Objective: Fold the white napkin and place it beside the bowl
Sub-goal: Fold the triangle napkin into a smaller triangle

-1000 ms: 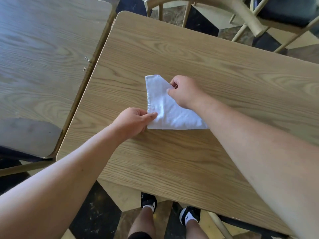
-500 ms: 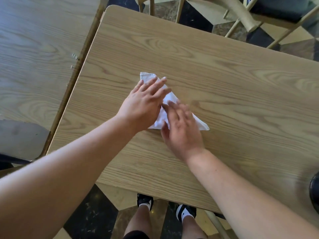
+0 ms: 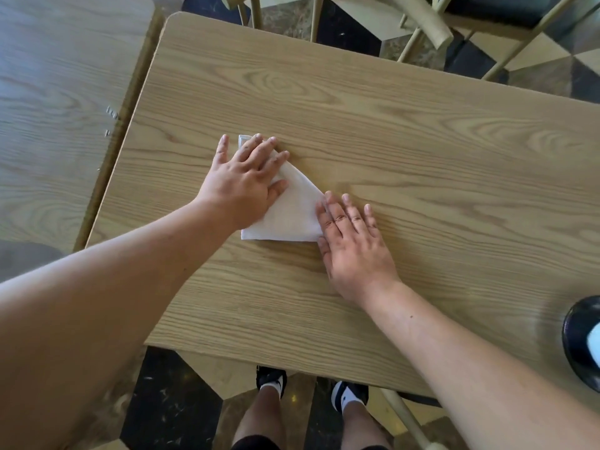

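Ok, napkin folded to a triangle, mid desk. Your left hand flat on its far-left part, right hand flat at its right corner, both w/ fingers spread. Bowl near-right edge, well apart.

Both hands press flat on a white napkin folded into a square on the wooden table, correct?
Not quite: the head view shows the napkin folded into a triangle. The left hand and right hand do press flat on it.

Wood-grain table, folded white napkin, dark bowl at right edge
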